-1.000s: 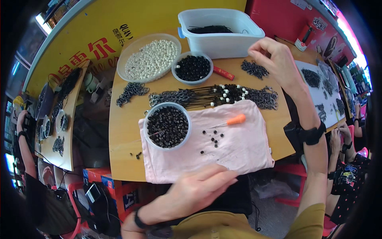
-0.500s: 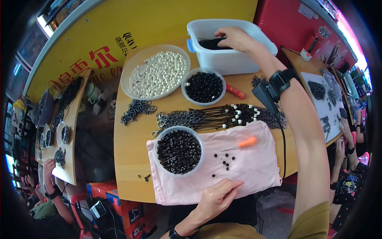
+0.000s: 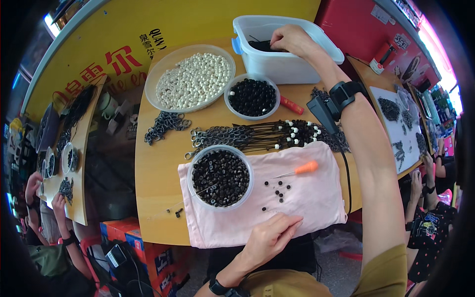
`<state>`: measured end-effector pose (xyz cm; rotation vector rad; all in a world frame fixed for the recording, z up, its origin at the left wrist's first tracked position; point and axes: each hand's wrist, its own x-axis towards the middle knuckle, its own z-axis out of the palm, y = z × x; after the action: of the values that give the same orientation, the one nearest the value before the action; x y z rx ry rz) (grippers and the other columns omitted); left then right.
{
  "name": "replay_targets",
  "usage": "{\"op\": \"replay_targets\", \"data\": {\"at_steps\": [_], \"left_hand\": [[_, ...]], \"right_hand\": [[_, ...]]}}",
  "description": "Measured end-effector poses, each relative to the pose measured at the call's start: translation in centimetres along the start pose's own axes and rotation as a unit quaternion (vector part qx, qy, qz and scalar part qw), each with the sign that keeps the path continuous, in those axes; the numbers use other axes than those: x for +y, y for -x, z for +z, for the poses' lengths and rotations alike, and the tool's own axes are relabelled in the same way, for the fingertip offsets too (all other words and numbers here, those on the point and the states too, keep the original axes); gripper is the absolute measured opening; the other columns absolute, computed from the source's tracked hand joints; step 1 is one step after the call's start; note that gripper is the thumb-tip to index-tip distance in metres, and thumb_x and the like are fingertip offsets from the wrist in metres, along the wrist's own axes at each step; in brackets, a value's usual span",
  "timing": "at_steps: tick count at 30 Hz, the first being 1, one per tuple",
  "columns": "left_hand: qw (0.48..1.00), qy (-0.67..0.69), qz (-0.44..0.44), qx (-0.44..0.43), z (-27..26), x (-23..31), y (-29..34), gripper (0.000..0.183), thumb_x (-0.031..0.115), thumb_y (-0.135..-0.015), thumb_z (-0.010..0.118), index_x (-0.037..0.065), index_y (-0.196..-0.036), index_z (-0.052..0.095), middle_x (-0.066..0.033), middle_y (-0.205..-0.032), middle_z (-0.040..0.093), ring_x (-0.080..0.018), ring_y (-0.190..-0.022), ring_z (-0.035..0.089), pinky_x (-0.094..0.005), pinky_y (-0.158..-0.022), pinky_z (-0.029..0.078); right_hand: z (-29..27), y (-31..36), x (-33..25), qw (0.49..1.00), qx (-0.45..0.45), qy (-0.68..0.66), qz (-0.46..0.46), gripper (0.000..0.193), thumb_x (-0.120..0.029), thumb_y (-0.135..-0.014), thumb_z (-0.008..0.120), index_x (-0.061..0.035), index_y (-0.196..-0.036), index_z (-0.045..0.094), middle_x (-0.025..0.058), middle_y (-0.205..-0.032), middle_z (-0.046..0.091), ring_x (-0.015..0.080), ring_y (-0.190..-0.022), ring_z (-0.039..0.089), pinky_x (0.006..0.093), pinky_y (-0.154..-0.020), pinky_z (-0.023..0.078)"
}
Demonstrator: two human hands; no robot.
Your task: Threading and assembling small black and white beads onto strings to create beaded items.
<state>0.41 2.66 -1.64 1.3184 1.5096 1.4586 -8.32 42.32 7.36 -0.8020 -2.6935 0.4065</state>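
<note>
My right hand [image 3: 292,41] reaches into a white plastic tub [image 3: 284,73] at the back of the table. Its fingers are bent together on a bundle of black cord [image 3: 262,46]; the fingertips are partly hidden. Low over the front of a pink cloth [image 3: 319,195] is my left hand [image 3: 267,236], fingers curled and thumb against the forefinger. Whatever it may pinch is too small to see. Beyond it, several loose black beads [image 3: 281,194] lie on the cloth beside an awl [image 3: 306,168] with an orange handle. A tub of small dark beads [image 3: 221,178] stands on the cloth's left part.
Farther back stand a bowl of white beads [image 3: 190,81] and a bowl of black beads [image 3: 253,97], near a red tube [image 3: 292,105]. Corded chains with beads [image 3: 262,136] lie across the middle, a chain pile [image 3: 166,126] to their left. Other people work at both sides.
My right hand has drawn its fingers closer together at the black cord inside the tub. The left hand has stayed at the cloth's front. The whole view has shifted slightly.
</note>
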Motion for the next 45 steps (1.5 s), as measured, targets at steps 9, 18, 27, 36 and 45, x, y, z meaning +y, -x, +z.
{"op": "replay_targets", "data": {"at_steps": [9,18,27,36,45], "left_hand": [[0.999,-0.022,0.010,0.023,0.1,-0.1,0.0,0.016,0.000,-0.085,0.065,0.002,-0.101,0.069,-0.0072,-0.076,0.061,-0.0133,-0.060,0.052,-0.0253,-0.055,0.042],[0.997,0.056,-0.054,-0.006,0.6,0.9,0.3,0.013,0.005,-0.091,0.062,-0.001,-0.102,0.067,-0.0055,-0.076,0.061,-0.0111,-0.065,0.056,-0.0239,-0.056,0.044],[0.913,0.393,-0.104,-0.017,2.0,4.8,-3.2,0.036,0.023,-0.102,0.046,-0.004,-0.124,0.056,-0.0105,-0.116,0.060,-0.0081,-0.073,0.059,-0.0221,-0.061,0.049],[0.873,0.470,-0.131,0.021,1.9,3.5,-4.6,0.031,0.023,-0.099,0.055,-0.001,-0.118,0.062,-0.0012,-0.091,0.064,-0.0017,-0.061,0.047,-0.0147,-0.050,0.033],[0.902,0.411,-0.063,0.117,-0.6,3.4,-3.6,0.026,0.018,-0.100,0.051,-0.002,-0.112,0.062,-0.0047,-0.089,0.064,-0.0039,-0.065,0.053,-0.0164,-0.056,0.041]], "right_hand": [[-1.0,2.5,-1.0,0.926,0.353,-0.134,0.007,0.015,-0.019,-0.086,0.062,-0.0038,-0.089,0.064,0.0081,-0.084,0.067,0.0184,-0.071,0.063,0.0302,-0.063,0.051],[-7.0,14.4,-4.4,0.920,0.276,-0.276,0.012,0.011,-0.013,-0.088,0.060,-0.0024,-0.090,0.061,0.0034,-0.075,0.065,0.0091,-0.068,0.062,0.0247,-0.058,0.052],[-6.3,33.7,-11.2,0.967,0.090,-0.238,0.018,0.007,-0.003,-0.082,0.065,-0.0019,-0.084,0.058,0.0053,-0.067,0.056,0.0094,-0.056,0.052,0.0259,-0.052,0.043],[-4.0,43.4,-10.0,0.944,-0.081,-0.308,0.087,0.009,-0.003,-0.081,0.067,-0.0016,-0.087,0.062,0.0087,-0.071,0.060,0.0154,-0.060,0.061,0.0258,-0.057,0.048],[-4.2,49.5,-4.1,0.909,-0.137,-0.273,0.284,0.007,-0.004,-0.082,0.066,0.0017,-0.086,0.063,0.0024,-0.065,0.059,0.0040,-0.057,0.051,0.0225,-0.053,0.042]]}}
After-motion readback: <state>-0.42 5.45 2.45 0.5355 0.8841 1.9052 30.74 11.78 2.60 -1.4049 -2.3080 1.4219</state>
